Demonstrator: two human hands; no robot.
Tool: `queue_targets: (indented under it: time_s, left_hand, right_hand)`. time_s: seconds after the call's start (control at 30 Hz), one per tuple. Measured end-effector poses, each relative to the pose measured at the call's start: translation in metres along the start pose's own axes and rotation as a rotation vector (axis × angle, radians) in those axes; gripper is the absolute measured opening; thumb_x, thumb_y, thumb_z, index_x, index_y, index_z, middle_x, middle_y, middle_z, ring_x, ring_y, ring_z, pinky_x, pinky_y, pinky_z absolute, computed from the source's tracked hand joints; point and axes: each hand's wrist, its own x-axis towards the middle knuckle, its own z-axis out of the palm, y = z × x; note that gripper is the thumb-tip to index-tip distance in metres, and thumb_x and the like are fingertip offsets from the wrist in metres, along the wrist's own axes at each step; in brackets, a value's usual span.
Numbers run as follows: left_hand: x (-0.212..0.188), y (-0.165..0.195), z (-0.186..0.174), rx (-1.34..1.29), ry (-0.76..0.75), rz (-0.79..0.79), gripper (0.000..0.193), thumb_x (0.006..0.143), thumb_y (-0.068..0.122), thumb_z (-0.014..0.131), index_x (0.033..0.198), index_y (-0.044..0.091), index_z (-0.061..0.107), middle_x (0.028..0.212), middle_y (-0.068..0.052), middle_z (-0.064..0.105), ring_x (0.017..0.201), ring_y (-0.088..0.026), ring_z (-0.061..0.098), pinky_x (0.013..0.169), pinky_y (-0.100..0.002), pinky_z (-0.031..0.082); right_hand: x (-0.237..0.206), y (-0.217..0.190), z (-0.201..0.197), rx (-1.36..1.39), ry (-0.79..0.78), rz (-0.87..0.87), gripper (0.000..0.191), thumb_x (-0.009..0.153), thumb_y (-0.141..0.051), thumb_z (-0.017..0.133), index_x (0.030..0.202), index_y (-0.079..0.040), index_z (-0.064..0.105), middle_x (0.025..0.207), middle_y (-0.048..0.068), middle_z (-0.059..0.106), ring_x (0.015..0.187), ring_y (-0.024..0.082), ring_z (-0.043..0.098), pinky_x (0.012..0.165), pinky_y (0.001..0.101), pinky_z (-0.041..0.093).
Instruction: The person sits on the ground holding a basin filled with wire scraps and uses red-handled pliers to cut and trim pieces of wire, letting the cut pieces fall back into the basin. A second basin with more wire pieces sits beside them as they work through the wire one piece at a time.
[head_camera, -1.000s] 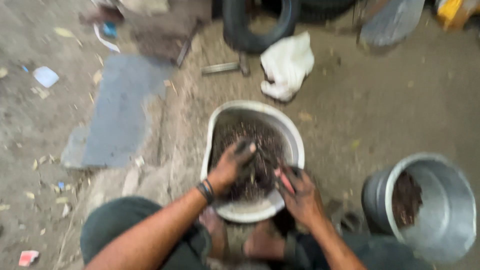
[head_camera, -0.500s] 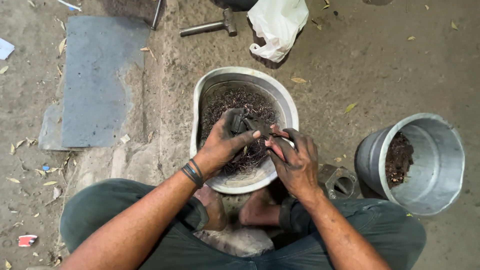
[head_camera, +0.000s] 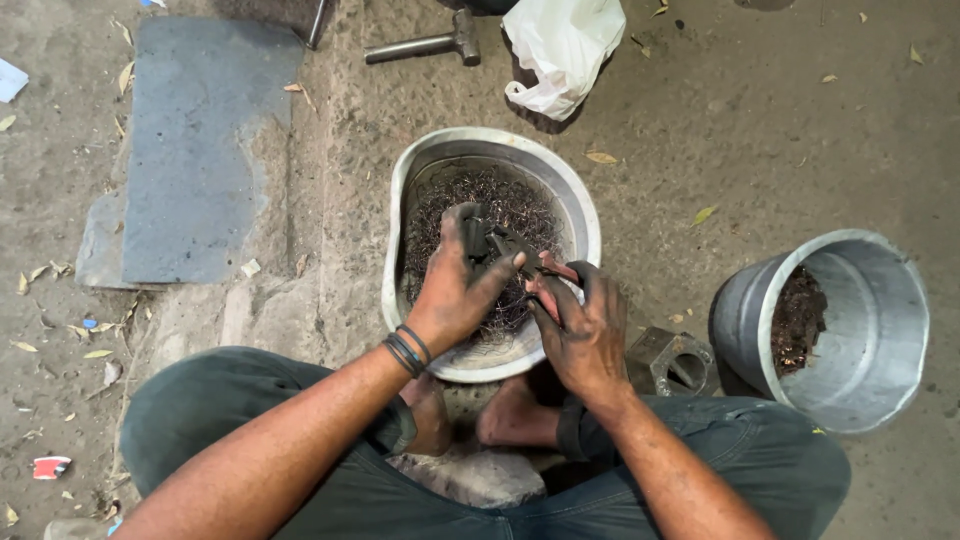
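A round metal basin (head_camera: 425, 165) on the ground holds a heap of small dark metal scraps. Over it my left hand (head_camera: 455, 290), wearing dark bands at the wrist, pinches a small dark metal piece (head_camera: 480, 240) between thumb and fingers. My right hand (head_camera: 585, 330) grips red-handled pliers (head_camera: 535, 275) whose jaws meet that piece. Both hands are grimy. My bare feet rest just below the basin.
A grey metal bucket (head_camera: 850, 400) with dark scrap inside stands at the right. A small metal block (head_camera: 670, 360) lies beside my right knee. A hammer (head_camera: 425, 45) and a white plastic bag (head_camera: 560, 45) lie beyond the basin. A flat grey slab (head_camera: 195, 150) is at the left.
Both hands rose from the scrap heap and came together over the basin, the pliers now closing on the piece in my left hand. The camera tilted down and steadied.
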Motion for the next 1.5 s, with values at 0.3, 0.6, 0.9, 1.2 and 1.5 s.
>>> queue_targets:
  time_s: [0.3, 0.6, 0.9, 1.2, 1.5]
  left_hand:
    - [-0.011, -0.018, 0.013, 0.285, 0.101, 0.304, 0.084, 0.1, 0.022, 0.065, 0.158, -0.007, 0.012, 0.154, -0.035, 0.032, 0.143, -0.049, 0.042, 0.123, -0.048, 0.037]
    - [0.005, 0.007, -0.005, 0.113, -0.002, -0.152, 0.083, 0.078, 0.044, 0.08, 0.139, -0.003, 0.048, 0.124, -0.022, 0.07, 0.118, -0.032, 0.072, 0.104, -0.041, 0.057]
    - [0.027, -0.018, -0.04, -0.059, -0.534, -0.07, 0.097, 0.074, 0.018, 0.095, 0.15, -0.006, 0.039, 0.145, -0.014, 0.051, 0.133, -0.02, 0.05, 0.112, -0.035, 0.043]
    - [0.022, -0.024, -0.027, -0.547, -0.689, -0.096, 0.088, 0.079, -0.004, 0.084, 0.153, -0.011, 0.037, 0.132, -0.009, 0.064, 0.122, -0.014, 0.06, 0.11, -0.03, 0.051]
    - [0.019, -0.001, -0.03, -0.34, -0.751, -0.154, 0.079, 0.077, 0.012, 0.087, 0.145, 0.001, 0.049, 0.125, -0.007, 0.071, 0.113, -0.014, 0.064, 0.102, -0.03, 0.052]
  right_hand:
    - [-0.012, -0.013, 0.015, 0.251, -0.071, 0.141, 0.042, 0.087, -0.012, 0.078, 0.127, -0.004, 0.067, 0.118, 0.02, 0.06, 0.107, 0.039, 0.062, 0.089, 0.0463, 0.052]
    - [-0.014, 0.009, 0.018, 0.514, -0.227, 0.086, 0.033, 0.091, -0.012, 0.073, 0.12, 0.002, 0.065, 0.102, 0.02, 0.07, 0.09, 0.036, 0.071, 0.077, 0.0424, 0.056]
    - [-0.037, 0.06, 0.002, 1.434, -0.85, 0.536, 0.051, 0.089, -0.026, 0.073, 0.131, 0.003, 0.067, 0.087, 0.009, 0.068, 0.073, 0.014, 0.065, 0.066, 0.028, 0.053]
    - [-0.039, 0.068, -0.006, 1.805, -0.894, 0.516, 0.074, 0.082, -0.042, 0.086, 0.132, 0.007, 0.061, 0.09, 0.012, 0.069, 0.08, 0.021, 0.067, 0.069, 0.0309, 0.053]
    - [-0.03, 0.064, -0.027, 1.73, -0.886, 0.422, 0.049, 0.086, -0.039, 0.082, 0.111, -0.001, 0.066, 0.084, 0.009, 0.068, 0.07, 0.014, 0.063, 0.061, 0.0274, 0.049]
